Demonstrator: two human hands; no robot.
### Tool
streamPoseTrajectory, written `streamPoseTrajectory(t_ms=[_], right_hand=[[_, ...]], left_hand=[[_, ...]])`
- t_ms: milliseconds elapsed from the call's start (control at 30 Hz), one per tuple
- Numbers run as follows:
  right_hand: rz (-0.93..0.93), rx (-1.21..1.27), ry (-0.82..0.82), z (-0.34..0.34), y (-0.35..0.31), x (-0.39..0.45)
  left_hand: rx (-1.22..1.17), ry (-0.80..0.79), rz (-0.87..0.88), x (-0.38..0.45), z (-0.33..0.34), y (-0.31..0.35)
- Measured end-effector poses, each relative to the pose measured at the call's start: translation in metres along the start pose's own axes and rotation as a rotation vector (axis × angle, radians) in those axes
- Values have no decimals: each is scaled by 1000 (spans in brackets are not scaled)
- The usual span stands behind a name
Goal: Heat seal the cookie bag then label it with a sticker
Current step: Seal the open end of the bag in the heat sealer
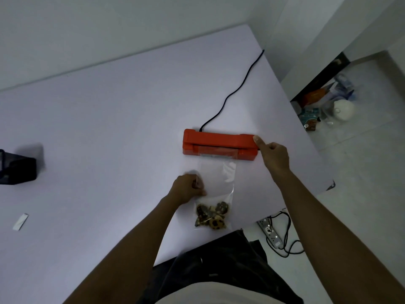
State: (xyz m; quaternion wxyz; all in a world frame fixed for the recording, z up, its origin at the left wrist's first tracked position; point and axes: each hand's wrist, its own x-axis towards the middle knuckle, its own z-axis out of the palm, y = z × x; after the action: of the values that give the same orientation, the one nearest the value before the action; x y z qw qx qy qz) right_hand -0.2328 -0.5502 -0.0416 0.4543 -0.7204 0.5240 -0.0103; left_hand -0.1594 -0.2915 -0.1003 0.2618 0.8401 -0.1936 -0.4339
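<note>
A clear plastic cookie bag (217, 178) lies on the white table (98, 119), its open top tucked into the slot of an orange heat sealer (219, 143). Several dark cookies (211, 216) sit at the bag's near end. My left hand (187, 188) pinches the bag's left edge about halfway along. My right hand (272, 153) rests at the sealer's right end, thumb pressed on its top corner and fingers curled. A small white sticker strip (20, 221) lies far to the left, near the table's front edge.
A black cable (236, 88) runs from the sealer's back to the table's far right corner. A black box (17, 170) stands at the left edge. On the floor to the right lie a power strip (270, 233) and assorted clutter (328, 102).
</note>
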Motion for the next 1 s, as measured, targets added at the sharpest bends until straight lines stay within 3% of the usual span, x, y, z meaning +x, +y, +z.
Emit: streamPoseTrajectory(t_ms=[867, 1000], right_hand=[[-16, -6, -10, -1, -4, -3], [-51, 161, 22, 3, 1, -16]], left_hand=[[-17, -31, -7, -3, -3, 3], [-150, 33, -53, -7, -10, 8]])
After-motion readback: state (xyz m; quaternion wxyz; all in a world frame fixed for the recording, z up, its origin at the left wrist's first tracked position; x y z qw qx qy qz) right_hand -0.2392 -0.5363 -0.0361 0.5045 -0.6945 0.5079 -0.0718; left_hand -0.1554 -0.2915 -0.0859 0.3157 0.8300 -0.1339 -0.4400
